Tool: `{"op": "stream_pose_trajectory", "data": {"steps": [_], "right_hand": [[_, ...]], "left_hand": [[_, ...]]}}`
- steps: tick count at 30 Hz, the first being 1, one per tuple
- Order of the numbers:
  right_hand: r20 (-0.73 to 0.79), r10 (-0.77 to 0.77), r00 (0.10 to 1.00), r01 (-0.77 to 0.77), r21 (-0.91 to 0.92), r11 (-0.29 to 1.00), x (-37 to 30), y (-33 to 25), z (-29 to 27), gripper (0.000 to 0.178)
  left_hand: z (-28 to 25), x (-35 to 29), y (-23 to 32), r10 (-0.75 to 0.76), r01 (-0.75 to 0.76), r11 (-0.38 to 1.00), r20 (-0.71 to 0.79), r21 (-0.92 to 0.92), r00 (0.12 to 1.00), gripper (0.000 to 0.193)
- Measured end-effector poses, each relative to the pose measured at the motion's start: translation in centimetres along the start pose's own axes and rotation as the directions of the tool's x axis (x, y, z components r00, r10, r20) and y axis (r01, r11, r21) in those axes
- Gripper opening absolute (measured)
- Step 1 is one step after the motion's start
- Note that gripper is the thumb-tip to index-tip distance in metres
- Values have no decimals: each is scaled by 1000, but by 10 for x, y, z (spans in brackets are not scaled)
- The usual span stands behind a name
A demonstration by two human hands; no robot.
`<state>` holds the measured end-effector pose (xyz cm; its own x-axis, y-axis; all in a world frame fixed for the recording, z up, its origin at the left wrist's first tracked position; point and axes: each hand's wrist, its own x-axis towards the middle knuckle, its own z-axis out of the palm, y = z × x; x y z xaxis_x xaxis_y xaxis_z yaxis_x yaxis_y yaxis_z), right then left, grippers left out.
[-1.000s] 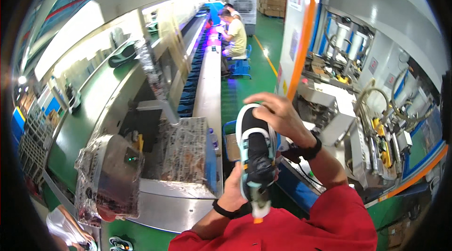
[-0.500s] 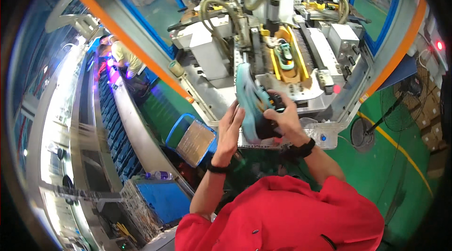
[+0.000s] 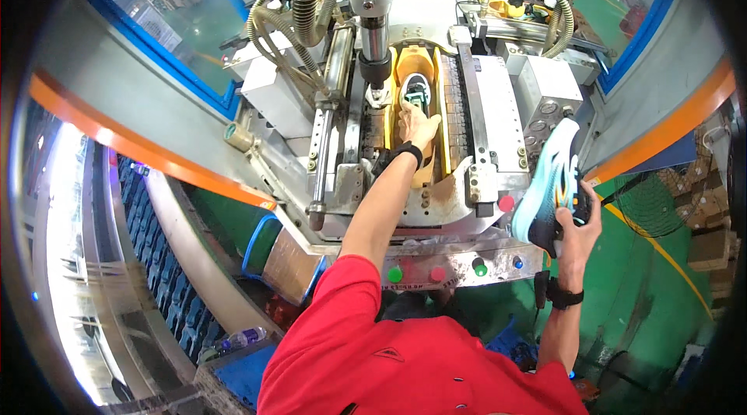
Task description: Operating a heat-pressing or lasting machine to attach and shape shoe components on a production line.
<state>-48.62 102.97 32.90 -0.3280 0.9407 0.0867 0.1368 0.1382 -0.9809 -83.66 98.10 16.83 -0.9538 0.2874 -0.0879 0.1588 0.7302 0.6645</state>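
A black, white and teal sneaker (image 3: pixel 416 90) sits in the yellow-walled cradle of a press machine. My left hand (image 3: pixel 420 129) reaches into that cradle, its fingers at the near part of this sneaker and its thumb stuck out to the right. Its fingertips overlap the shoe, and no closed grip shows. On the right, in front of the machine, my right hand (image 3: pixel 577 232) grips a second sneaker (image 3: pixel 548 185), light teal and white with black and orange parts. That shoe is tilted on its side, toe up, with my thumb pressed against its upper.
A metal press rod (image 3: pixel 373 45) hangs just left of the cradle. Green and red buttons line the front panel (image 3: pixel 459 263). A blue-framed stool (image 3: pixel 292 269) stands at the left, beside a conveyor (image 3: pixel 159 248). A mesh fan (image 3: pixel 663 201) is at the right.
The teal sneaker, earlier between both hands, has moved right in my right hand. My left hand has left it and reached forward to the sneaker in the machine. The view has shifted closer.
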Motion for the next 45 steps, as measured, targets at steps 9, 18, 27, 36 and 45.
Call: {"op": "stream_pose_trajectory", "data": {"steps": [9, 18, 27, 36, 45], "right_hand": [[188, -50, 981, 101, -270, 958, 138, -23, 60, 56], [623, 244, 743, 309, -643, 701, 179, 3, 302, 47], [676, -1, 737, 583, -635, 507, 124, 90, 392, 39], [771, -590, 240, 728, 259, 635, -147, 43, 229, 8], [895, -444, 46, 782, 245, 573, -211, 204, 234, 7]], "left_hand": [[-81, -25, 2, -48, 589, 374, 620, -716, 783, 19], [-280, -237, -70, -16, 594, 381, 637, -709, 771, 48], [-352, -385, -159, -522, 216, 255, 54, -942, 851, 50], [-288, -491, -179, -745, 112, 82, 14, -990, 667, 35], [-253, -595, -184, -837, 42, -63, 75, -997, 543, 30]]}}
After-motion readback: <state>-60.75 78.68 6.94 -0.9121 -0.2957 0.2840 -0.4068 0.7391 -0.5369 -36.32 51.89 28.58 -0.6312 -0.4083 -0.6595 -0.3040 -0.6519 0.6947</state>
